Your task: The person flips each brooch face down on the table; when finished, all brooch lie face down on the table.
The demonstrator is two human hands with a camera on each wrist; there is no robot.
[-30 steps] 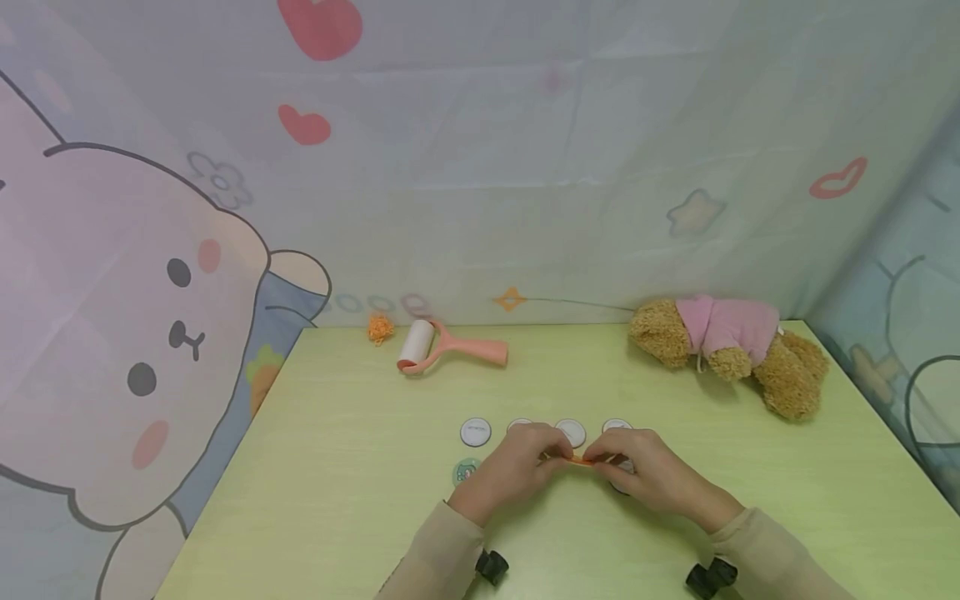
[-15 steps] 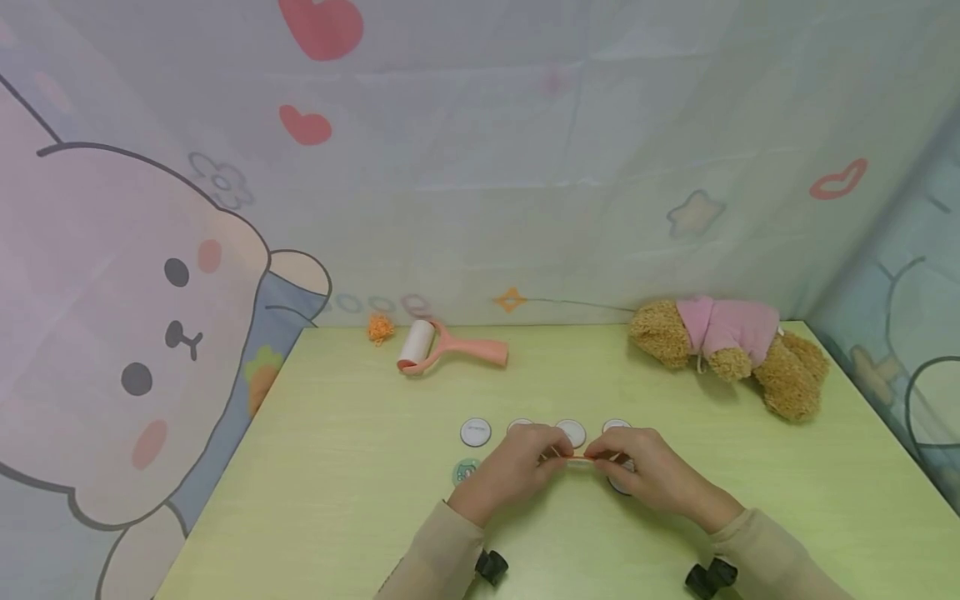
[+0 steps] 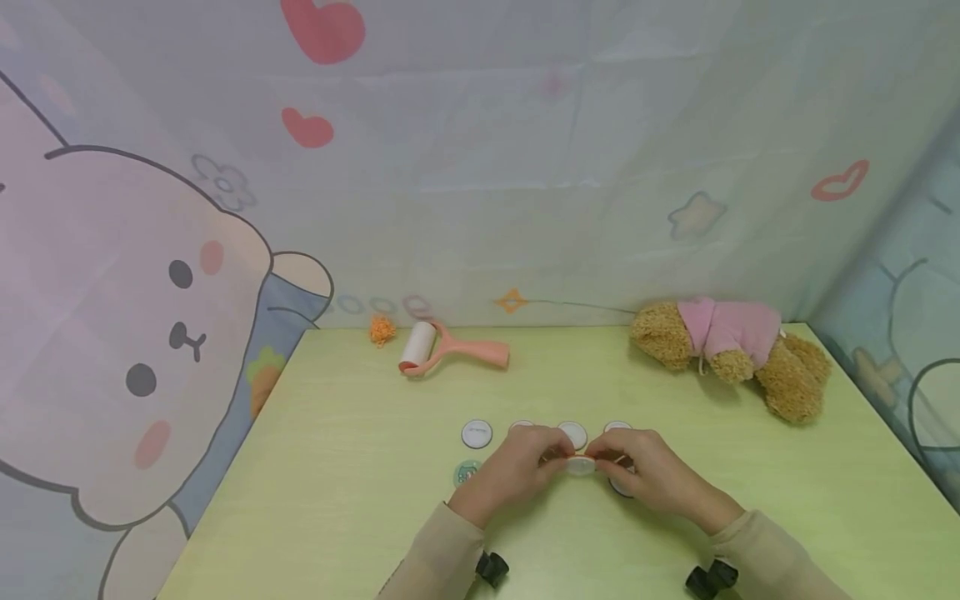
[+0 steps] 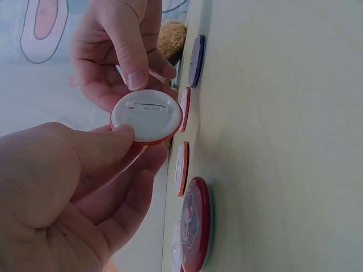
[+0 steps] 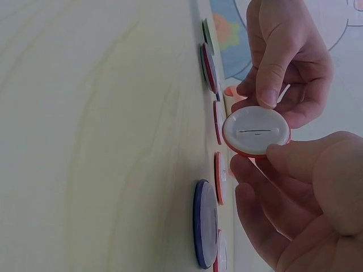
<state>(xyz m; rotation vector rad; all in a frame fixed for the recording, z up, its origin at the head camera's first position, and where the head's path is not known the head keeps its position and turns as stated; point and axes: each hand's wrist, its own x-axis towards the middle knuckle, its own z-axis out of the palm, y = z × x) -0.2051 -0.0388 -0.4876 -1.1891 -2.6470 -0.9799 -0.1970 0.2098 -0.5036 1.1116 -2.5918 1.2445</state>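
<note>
Between the two hands, just above the table, is a round pin badge (image 3: 580, 466) with an orange-red rim. Its white back and metal pin (image 4: 148, 106) face the wrist cameras. My left hand (image 3: 516, 463) pinches one side of the badge, thumb on the white back. The right hand (image 3: 651, 468) pinches the opposite side the same way. Behind the hands, a row of badges lies white back up, among them one badge (image 3: 476, 433) at the left end. A green badge (image 3: 467, 472) sits left of my left hand; a dark-blue-rimmed badge (image 5: 206, 224) lies by the right hand.
A pink-handled lint roller (image 3: 457, 348) and a small orange tuft (image 3: 381, 330) lie near the table's back edge. At the back right, a teddy bear (image 3: 731, 346) in a pink top lies on its side. A printed curtain (image 3: 480, 167) hangs behind the table (image 3: 337, 492).
The badge has tilted between the fingers: earlier it showed edge-on as a thin orange strip, and now its white back shows in the head view. Both hands stay in nearly the same place.
</note>
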